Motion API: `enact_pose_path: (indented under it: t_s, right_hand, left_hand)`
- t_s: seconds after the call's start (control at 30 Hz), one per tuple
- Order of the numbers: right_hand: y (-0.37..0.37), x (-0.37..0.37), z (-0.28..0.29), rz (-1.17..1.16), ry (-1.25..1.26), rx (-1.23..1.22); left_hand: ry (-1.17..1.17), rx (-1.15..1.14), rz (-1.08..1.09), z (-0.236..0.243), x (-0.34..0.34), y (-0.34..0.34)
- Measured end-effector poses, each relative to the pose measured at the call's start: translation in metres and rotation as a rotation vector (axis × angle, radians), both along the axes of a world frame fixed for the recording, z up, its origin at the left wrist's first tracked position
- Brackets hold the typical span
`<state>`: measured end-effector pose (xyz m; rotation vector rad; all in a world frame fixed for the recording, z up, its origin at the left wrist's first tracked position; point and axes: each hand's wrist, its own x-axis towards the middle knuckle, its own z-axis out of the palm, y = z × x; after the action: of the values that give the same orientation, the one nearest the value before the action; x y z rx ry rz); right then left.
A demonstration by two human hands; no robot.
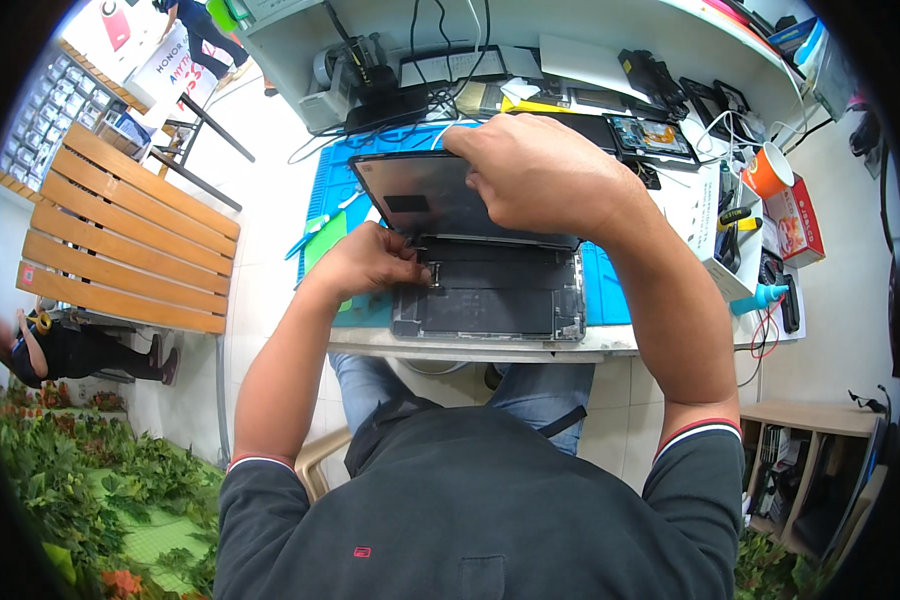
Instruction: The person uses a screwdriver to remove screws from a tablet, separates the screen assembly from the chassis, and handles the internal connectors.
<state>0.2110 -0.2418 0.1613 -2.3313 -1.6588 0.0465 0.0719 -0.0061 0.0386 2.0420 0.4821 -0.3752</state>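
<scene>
An opened tablet lies at the bench's near edge, its body (500, 310) showing dark battery cells and a metal rim. My right hand (550, 175) grips the top edge of the tablet's screen panel (410, 188), which is tilted up with its inner side toward me. The panel's lower edge stays close to the body's far side. At the body's left side, my left hand (368, 262) has its fingers pinched together by a small metallic part (434, 273). Whatever is between those fingertips is hidden. Under the tablet is a blue work mat (602, 290).
A green sheet (324, 238) and a blue-handled tool (305, 238) lie left of the tablet. Cables and another opened device (655, 138) are behind it. To the right stand a white tool box (727, 230) and an orange cup (767, 172). A wooden bench (130, 240) is farther left.
</scene>
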Motion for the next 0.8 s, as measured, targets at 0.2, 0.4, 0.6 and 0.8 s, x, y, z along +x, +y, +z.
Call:
enact_pose_path:
  t_s: [0.2,0.4,0.6,0.8]
  right_hand:
    - [-0.003,-0.002,-0.005,0.013,-0.029,0.049]
    - [-0.003,-0.002,-0.003,0.013,-0.026,0.037]
    - [-0.003,-0.003,-0.004,0.001,-0.019,0.031]
    - [-0.003,-0.004,-0.003,-0.003,-0.024,0.021]
  left_hand:
    - [0.022,0.010,-0.024,0.015,0.005,-0.011]
    - [-0.066,0.116,-0.058,0.000,0.004,-0.007]
    - [-0.051,0.155,-0.049,-0.001,0.004,-0.009]
    - [-0.043,0.191,-0.066,-0.001,0.004,-0.008]
